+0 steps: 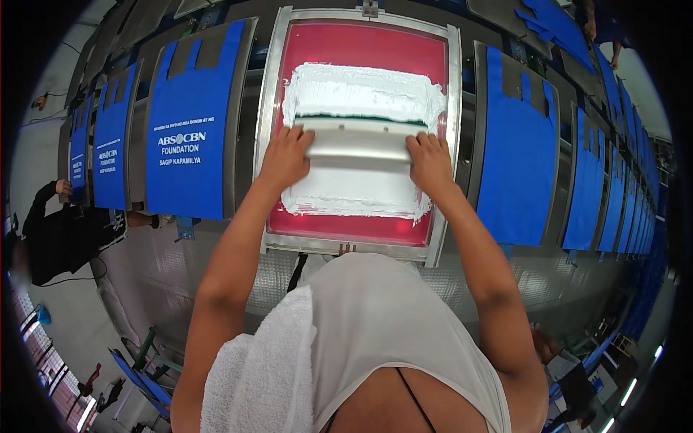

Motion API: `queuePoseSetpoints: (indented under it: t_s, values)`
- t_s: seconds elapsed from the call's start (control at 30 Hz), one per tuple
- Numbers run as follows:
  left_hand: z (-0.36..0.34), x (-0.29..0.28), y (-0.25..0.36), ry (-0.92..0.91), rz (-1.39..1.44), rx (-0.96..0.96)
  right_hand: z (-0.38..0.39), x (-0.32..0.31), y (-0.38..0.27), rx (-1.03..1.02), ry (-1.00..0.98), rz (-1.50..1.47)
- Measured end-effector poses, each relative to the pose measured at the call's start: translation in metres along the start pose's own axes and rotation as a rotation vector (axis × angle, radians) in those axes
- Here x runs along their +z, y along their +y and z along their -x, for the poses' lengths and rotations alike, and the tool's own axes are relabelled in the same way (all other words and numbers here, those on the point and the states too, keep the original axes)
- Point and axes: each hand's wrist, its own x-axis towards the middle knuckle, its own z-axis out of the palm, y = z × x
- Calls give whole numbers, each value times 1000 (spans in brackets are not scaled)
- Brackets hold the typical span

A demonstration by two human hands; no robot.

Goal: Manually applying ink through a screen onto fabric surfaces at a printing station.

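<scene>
A wide metal squeegee (359, 143) with a dark green blade edge lies across a screen printing frame. My left hand (287, 155) grips its left end, and my right hand (431, 164) is closed round the right end. Under and around the squeegee, thick white ink (361, 90) covers the middle of the red mesh (361, 43). Ridges of ink stand along the edges of the white patch. The silver screen frame (453, 108) surrounds the mesh. What lies beneath the screen is hidden.
To the left, blue bag pieces (191, 123) with white print lie on boards. Plain blue bag pieces (518, 151) continue in a row to the right. A person in black (68, 227) is at the far left, and another person's arm (590, 25) shows at upper right.
</scene>
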Motion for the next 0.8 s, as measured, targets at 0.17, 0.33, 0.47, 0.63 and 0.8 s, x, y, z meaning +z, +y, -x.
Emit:
queuePoseSetpoints:
  t_s: [0.17, 0.33, 0.47, 0.63, 0.8]
  values:
    - [92, -54, 48, -118, 129, -83, 69, -78, -51, 86, -238, -231]
    - [123, -32, 60, -41, 226, -63, 108, -72, -75, 218, -406, -245]
    - [116, -33, 54, -137, 256, -123, 90, -76, -70, 257, -561, -245]
    - [119, -16, 52, -66, 176, -56, 114, -54, -78, 219, -374, -206]
    - [-21, -23, 2, 26, 119, -132, -15, -20, 1, 187, -269, -52]
